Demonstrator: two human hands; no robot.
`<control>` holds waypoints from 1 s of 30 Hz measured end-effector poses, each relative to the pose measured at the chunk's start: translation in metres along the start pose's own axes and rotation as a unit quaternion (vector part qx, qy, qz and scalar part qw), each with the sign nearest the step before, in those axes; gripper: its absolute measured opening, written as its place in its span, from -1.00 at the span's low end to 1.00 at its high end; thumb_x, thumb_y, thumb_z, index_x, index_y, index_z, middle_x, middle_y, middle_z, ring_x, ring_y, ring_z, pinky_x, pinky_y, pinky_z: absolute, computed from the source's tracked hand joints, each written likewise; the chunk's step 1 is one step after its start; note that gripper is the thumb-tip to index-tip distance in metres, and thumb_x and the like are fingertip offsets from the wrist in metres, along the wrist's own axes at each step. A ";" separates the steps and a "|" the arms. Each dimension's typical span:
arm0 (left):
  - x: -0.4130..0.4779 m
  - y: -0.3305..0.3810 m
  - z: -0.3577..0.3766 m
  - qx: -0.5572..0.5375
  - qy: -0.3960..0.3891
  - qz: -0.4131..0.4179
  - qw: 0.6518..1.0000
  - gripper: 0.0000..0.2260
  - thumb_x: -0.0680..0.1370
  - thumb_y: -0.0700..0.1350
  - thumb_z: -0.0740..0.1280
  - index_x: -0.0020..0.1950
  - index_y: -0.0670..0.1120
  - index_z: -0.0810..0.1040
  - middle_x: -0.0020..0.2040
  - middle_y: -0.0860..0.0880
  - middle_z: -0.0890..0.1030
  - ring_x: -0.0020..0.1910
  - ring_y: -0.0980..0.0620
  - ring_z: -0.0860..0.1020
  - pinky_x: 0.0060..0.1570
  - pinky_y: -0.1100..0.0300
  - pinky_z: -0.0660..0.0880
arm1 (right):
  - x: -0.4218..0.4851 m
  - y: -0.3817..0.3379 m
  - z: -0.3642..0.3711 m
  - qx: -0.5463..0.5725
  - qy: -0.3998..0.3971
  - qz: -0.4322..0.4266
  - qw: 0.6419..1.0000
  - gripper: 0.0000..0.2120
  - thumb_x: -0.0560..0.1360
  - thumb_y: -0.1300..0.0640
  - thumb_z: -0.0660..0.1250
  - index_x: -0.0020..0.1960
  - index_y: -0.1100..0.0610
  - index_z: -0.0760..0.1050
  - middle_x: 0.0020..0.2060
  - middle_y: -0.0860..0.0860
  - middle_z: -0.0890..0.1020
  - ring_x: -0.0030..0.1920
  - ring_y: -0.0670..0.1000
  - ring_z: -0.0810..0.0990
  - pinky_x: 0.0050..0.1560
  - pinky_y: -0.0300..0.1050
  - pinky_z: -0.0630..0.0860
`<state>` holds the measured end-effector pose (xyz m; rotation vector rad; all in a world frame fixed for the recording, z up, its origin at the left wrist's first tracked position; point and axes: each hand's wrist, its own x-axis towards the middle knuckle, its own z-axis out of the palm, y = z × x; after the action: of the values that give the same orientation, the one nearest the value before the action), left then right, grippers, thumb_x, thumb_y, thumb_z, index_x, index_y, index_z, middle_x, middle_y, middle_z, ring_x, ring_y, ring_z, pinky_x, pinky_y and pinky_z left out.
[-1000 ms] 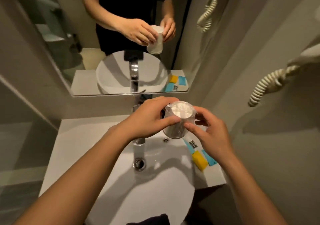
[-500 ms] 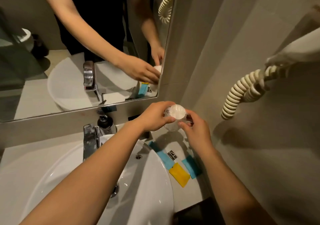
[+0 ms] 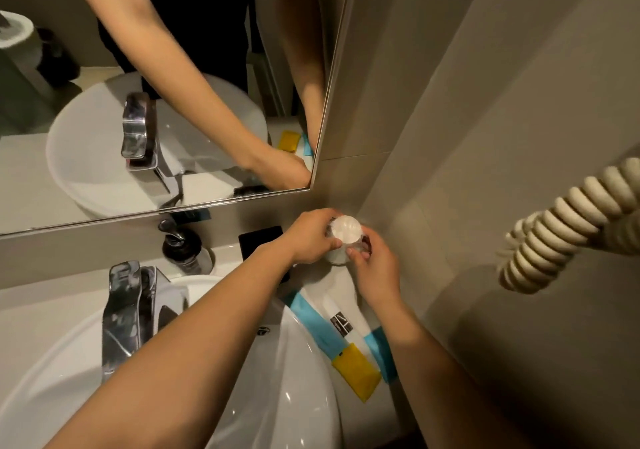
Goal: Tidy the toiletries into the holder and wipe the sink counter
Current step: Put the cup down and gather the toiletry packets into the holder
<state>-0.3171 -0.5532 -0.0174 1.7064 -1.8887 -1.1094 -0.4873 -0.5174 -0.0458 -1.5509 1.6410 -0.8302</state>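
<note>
A clear glass tumbler (image 3: 341, 239) with something white inside stands in the back right corner of the white counter (image 3: 332, 282), close to the wall. My left hand (image 3: 310, 237) wraps its left side and my right hand (image 3: 372, 265) pinches its right side. Whether its base touches the counter is hidden by my fingers. In front of it lie blue-and-white sachets (image 3: 323, 324) and a yellow sachet (image 3: 356, 370), flat on the counter beside the round white basin (image 3: 294, 372).
A chrome tap (image 3: 130, 306) rises at the basin's back, with a dark soap dispenser (image 3: 183, 247) behind it. A black square (image 3: 259, 240) sits on the wall under the mirror (image 3: 156, 85). A coiled cream cord (image 3: 568, 227) hangs at the right.
Both hands carried the tumbler from above the basin to the back right corner and lowered it toward the counter. The view swung right and closer.
</note>
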 end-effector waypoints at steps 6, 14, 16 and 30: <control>0.011 -0.002 0.012 0.014 -0.007 -0.019 1.000 -0.57 0.53 -0.19 0.47 0.39 -0.13 0.52 0.29 -0.14 0.62 0.28 -0.14 0.56 0.25 0.10 0.47 | 0.008 0.013 0.012 0.007 0.009 0.020 1.000 -0.59 0.55 0.27 0.40 0.38 0.07 0.51 0.13 0.01 0.69 0.11 0.00 0.66 0.19 0.02 0.59; 0.003 0.005 0.014 0.012 0.003 -0.039 0.999 -0.57 0.56 -0.19 0.41 0.42 -0.22 0.45 0.26 -0.23 0.58 0.24 -0.21 0.54 0.18 0.10 0.41 | 0.010 0.013 0.011 0.001 0.007 0.051 0.999 -0.42 0.59 0.20 0.38 0.56 0.12 0.29 0.32 0.09 0.59 0.30 0.07 0.59 0.34 0.03 0.52; -0.008 0.010 0.010 0.014 0.017 -0.043 0.999 -0.52 0.57 -0.16 0.41 0.46 -0.23 0.40 0.35 -0.25 0.50 0.33 -0.22 0.49 0.27 0.10 0.38 | 0.002 0.011 0.006 -0.006 0.014 0.050 0.999 -0.42 0.60 0.18 0.38 0.56 0.14 0.27 0.36 0.12 0.56 0.33 0.08 0.56 0.35 0.01 0.51; -0.182 -0.043 0.025 0.077 0.326 -0.157 0.929 -0.49 0.63 0.00 0.31 0.50 -0.22 0.35 0.52 -0.26 0.35 0.53 -0.24 0.29 0.49 -0.14 0.28 | -0.086 0.007 0.023 -0.228 -0.213 0.080 0.946 -0.67 0.57 0.01 0.41 0.28 0.10 0.50 0.15 0.05 0.62 0.14 0.08 0.61 0.23 -0.02 0.54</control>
<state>-0.2691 -0.3707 -0.0226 2.1688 -1.3365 -0.3894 -0.4698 -0.4308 -0.0579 -1.7219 1.6649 -0.0057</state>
